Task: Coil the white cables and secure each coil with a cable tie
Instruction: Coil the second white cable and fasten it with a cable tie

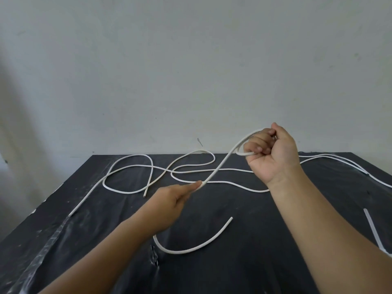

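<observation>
view: head camera, looking down over a black worktop (233, 272) set against a pale wall (191, 60).
right hand: the right hand (272, 151) is raised above the far side of the worktop, its fingers (257, 145) clenched round a small loop of white cable (222, 164).
left hand: the left hand (175, 200) is lower and nearer, fingers (196, 185) pinching the same cable, which runs in a shallow curve between the two hands.
other cables: loose cables (131, 166) lie in crossing curves on the far half of the worktop. a short curved stretch (191, 248) lies beside the left forearm; i cannot tell whether it belongs to the held cable.
cable tie: a pale cable tie (372, 230) lies at the right edge, well apart from both hands.
step: early coiling, it seems; one loop gathered, nothing tied.
next move: probably feed the left hand's length up to the right hand as another loop, matching the first and untwisted.
</observation>
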A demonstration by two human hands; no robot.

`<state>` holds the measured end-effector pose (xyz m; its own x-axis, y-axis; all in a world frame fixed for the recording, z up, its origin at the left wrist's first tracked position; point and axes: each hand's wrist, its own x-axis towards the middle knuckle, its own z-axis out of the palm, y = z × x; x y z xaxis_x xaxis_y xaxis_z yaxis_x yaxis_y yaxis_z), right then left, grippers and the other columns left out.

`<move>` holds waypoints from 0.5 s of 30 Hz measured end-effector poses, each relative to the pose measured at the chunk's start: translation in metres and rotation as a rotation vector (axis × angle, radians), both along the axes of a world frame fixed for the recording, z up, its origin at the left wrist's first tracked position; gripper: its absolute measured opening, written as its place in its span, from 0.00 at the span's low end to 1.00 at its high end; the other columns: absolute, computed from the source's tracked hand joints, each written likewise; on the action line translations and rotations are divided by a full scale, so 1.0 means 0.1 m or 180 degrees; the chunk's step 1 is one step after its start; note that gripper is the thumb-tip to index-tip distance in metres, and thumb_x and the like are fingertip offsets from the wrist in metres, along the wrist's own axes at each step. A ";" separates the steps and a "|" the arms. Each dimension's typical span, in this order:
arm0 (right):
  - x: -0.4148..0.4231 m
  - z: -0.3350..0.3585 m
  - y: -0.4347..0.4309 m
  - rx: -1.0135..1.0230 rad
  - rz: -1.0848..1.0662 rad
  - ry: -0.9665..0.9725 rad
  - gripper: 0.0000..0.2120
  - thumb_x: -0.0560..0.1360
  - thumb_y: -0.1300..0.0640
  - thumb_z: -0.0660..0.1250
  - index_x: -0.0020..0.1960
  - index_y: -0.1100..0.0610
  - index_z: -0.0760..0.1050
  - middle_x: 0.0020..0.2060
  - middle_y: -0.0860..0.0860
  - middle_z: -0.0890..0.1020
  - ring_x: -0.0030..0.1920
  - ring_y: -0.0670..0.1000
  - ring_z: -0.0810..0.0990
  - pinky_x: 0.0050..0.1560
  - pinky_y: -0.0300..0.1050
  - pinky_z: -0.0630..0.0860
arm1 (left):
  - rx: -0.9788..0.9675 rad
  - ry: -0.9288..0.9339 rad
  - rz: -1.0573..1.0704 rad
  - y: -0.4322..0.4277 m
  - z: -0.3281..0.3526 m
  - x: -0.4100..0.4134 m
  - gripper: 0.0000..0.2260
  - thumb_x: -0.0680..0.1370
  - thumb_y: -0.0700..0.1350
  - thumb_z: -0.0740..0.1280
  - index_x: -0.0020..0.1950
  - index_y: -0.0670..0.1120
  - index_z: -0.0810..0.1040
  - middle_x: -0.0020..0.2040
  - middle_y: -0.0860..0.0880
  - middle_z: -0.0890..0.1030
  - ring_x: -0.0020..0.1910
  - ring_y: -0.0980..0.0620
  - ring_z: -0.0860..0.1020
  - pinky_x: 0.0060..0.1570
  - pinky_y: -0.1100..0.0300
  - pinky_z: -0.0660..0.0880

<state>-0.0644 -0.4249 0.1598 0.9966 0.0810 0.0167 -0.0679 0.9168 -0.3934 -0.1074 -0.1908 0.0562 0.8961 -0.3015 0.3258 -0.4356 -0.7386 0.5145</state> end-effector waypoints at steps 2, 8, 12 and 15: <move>0.04 0.03 0.01 0.0136 -0.0166 0.0048 0.17 0.80 0.55 0.55 0.32 0.54 0.64 0.23 0.46 0.59 0.20 0.46 0.56 0.23 0.36 0.59 | 0.0410 -0.0184 -0.0080 -0.04 0.02 -0.03 0.23 0.81 0.45 0.56 0.72 0.66 0.61 0.42 0.52 0.75 0.41 0.55 0.74 0.48 0.59 0.72; 0.11 0.17 -0.13 0.0268 -0.0516 0.0027 0.16 0.79 0.58 0.52 0.33 0.54 0.62 0.22 0.47 0.59 0.20 0.47 0.57 0.23 0.35 0.61 | 0.0788 -0.0187 0.0327 0.26 0.18 0.03 0.23 0.81 0.43 0.55 0.70 0.66 0.64 0.42 0.55 0.70 0.48 0.49 0.75 0.51 0.53 0.73; 0.07 0.09 0.11 -0.0667 -0.0297 -0.0106 0.17 0.79 0.53 0.57 0.33 0.53 0.65 0.22 0.47 0.59 0.20 0.46 0.56 0.25 0.37 0.61 | 0.1104 -0.0611 0.0022 0.07 0.35 -0.04 0.19 0.78 0.51 0.53 0.65 0.63 0.73 0.44 0.55 0.73 0.50 0.50 0.76 0.48 0.54 0.74; 0.01 -0.05 0.30 -0.1598 -0.0038 -0.0167 0.17 0.81 0.52 0.57 0.34 0.54 0.67 0.21 0.47 0.60 0.20 0.47 0.58 0.27 0.40 0.62 | 0.0959 -0.0857 -0.0377 -0.07 0.51 -0.07 0.15 0.78 0.49 0.57 0.60 0.56 0.79 0.45 0.53 0.77 0.47 0.51 0.75 0.48 0.58 0.71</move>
